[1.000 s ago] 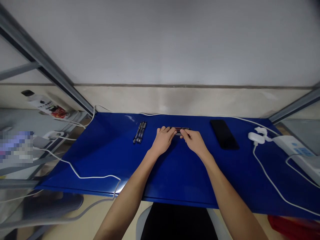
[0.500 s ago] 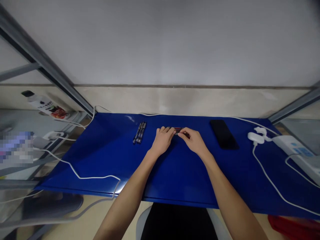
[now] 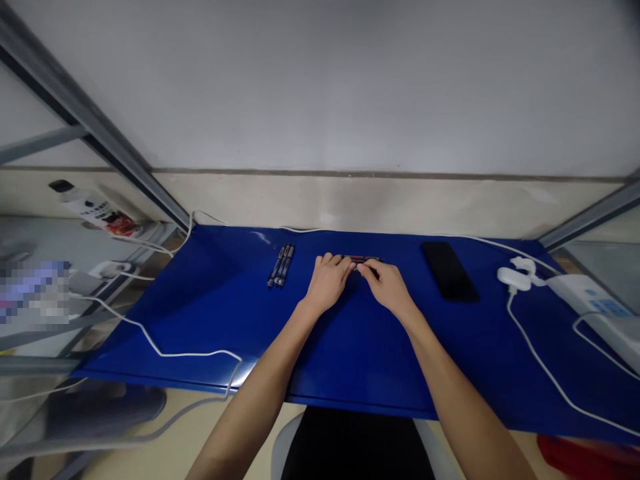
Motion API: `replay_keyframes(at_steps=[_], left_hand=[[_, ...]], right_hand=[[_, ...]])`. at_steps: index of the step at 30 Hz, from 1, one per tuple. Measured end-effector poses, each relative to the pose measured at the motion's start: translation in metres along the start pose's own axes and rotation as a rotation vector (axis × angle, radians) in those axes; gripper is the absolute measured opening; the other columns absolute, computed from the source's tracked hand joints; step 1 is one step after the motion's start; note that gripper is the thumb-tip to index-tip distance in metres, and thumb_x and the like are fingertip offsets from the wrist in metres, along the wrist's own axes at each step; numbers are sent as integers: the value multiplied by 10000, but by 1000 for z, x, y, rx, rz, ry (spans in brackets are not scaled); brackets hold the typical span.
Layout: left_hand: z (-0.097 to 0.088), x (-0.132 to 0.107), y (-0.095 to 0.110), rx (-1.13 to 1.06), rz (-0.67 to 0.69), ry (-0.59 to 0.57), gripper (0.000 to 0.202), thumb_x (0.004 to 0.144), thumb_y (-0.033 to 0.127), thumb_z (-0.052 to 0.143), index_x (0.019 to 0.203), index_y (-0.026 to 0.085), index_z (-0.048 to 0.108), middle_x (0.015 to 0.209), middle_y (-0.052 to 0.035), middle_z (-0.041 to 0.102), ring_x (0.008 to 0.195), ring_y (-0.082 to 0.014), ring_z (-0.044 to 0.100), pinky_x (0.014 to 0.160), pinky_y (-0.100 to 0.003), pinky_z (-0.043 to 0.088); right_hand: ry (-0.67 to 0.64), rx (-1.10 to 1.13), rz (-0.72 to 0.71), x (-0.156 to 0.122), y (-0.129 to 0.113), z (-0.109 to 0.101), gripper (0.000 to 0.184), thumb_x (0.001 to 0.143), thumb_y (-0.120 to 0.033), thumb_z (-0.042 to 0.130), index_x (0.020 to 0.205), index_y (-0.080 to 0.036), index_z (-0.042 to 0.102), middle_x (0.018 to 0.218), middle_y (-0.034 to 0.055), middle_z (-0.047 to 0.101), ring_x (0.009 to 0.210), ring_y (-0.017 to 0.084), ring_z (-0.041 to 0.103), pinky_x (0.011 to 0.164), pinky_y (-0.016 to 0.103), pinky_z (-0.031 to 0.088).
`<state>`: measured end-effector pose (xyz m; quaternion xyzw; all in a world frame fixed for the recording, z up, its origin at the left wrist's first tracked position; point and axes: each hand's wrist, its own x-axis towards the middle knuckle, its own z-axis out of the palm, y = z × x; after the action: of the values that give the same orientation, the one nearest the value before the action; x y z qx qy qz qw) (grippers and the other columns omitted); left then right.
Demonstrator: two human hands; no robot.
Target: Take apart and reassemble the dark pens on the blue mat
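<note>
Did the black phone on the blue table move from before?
No. The flat black phone keeps the same gap from the white plug beside it; the whole view merely shifted slightly.

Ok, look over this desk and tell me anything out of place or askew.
Nothing is spilled or damaged. One oddity: a white cable snakes across the near-left corner of the blue desk and drops over the front edge, loose where it could snag. The spare pens lie neatly parallel, and the phone lies flat.
</note>
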<state>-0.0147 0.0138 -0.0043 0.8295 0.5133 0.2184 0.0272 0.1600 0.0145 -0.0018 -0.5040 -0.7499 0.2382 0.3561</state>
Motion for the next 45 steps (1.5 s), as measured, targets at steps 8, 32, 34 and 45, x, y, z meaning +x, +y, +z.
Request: replay_keyframes(at_steps=[8, 32, 34, 45], left_hand=[[-7, 1, 3, -147, 42, -31, 413, 1036, 395, 222, 1046, 188, 580, 1013, -82, 644, 897, -214, 524, 785, -349, 346], [-8, 6, -8, -1155, -366, 99, 376, 846, 527, 617, 810, 153, 625, 639, -1, 604, 589, -105, 535, 606, -237, 414], [-9, 4, -5, -1124, -341, -23, 403, 845, 545, 606, 782, 148, 632, 590, 6, 583, 552, -100, 514, 577, -229, 386], [12, -2, 19, -1173, -244, -338, 413, 859, 553, 583, 858, 140, 595, 694, -78, 716, 576, -120, 592, 593, -225, 444]], right_hand=[[101, 148, 140, -2, -7, 2, 434, 943, -500, 475, 647, -194, 560, 540, -12, 472, 478, 121, 411, 489, 279, 295], [269, 835, 292, 4, -2, -14, 295, 861, -467, 635, 847, -178, 693, 461, -43, 462, 451, 113, 442, 490, 278, 359], [336, 862, 325, 5, -1, -14, 369, 864, -531, 606, 808, -175, 687, 437, -55, 388, 415, 104, 378, 449, 275, 314], [270, 1172, 325, 8, -5, -16, 574, 857, -763, 322, 628, -239, 372, 588, -1, 394, 564, 175, 455, 573, 349, 453]])
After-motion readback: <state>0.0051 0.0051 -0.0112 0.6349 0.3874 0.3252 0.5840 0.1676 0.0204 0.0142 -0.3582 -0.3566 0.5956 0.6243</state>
